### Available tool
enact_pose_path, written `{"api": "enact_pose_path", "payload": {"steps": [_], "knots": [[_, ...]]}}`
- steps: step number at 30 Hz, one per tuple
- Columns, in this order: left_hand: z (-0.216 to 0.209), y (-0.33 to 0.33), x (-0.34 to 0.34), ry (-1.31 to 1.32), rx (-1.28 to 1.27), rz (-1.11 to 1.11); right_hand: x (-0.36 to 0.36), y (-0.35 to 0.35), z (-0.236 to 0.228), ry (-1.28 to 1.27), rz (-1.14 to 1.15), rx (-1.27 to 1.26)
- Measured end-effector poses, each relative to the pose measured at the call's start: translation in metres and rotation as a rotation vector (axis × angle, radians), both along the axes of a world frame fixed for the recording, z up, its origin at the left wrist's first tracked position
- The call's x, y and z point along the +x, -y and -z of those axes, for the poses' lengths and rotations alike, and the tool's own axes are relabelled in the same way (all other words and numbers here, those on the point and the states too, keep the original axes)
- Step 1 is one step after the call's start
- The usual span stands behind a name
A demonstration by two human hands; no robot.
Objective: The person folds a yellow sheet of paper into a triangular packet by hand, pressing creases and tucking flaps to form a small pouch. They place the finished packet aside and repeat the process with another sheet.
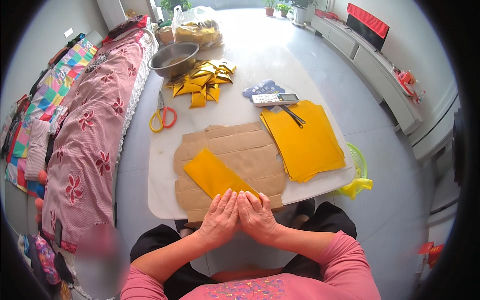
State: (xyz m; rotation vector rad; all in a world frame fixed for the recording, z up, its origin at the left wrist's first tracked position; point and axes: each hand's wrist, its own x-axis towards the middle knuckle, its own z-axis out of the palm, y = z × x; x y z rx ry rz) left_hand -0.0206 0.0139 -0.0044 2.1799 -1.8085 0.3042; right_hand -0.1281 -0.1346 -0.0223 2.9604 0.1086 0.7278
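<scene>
A strip of golden-yellow paper (212,172), apparently folded, lies slantwise on a flat piece of brown cardboard (245,145) at the table's near edge. My left hand (218,220) and my right hand (257,216) meet side by side at the strip's near edge. Their fingers are stretched out and lie flat on the paper, the index fingers nearly touching. A stack of yellow paper sheets (306,145) sits to the right of the cardboard. On the stack's far edge rest a white remote control (275,99) and a thin dark tool (294,117).
Scissors (162,118) with red and yellow handles lie at the left. Behind them are folded shiny gold paper pieces (202,80), a metal bowl (160,62) and a filled plastic bag (197,32). A blue card (261,88) lies beside the remote. A green basket (357,162) stands right of the table.
</scene>
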Motion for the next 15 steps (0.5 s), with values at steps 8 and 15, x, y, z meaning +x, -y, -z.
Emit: {"api": "enact_pose_path", "payload": {"steps": [8,15], "knots": [[0.0027,-0.0013,-0.0033,0.081,0.05,-0.015,-0.003,-0.0026,-0.0074,-0.038,-0.015,0.027],[-0.0044,-0.0074,-0.0018,0.153,0.096,-0.039,-0.005,-0.0004,-0.0085,-0.051,-0.028,0.033]]}}
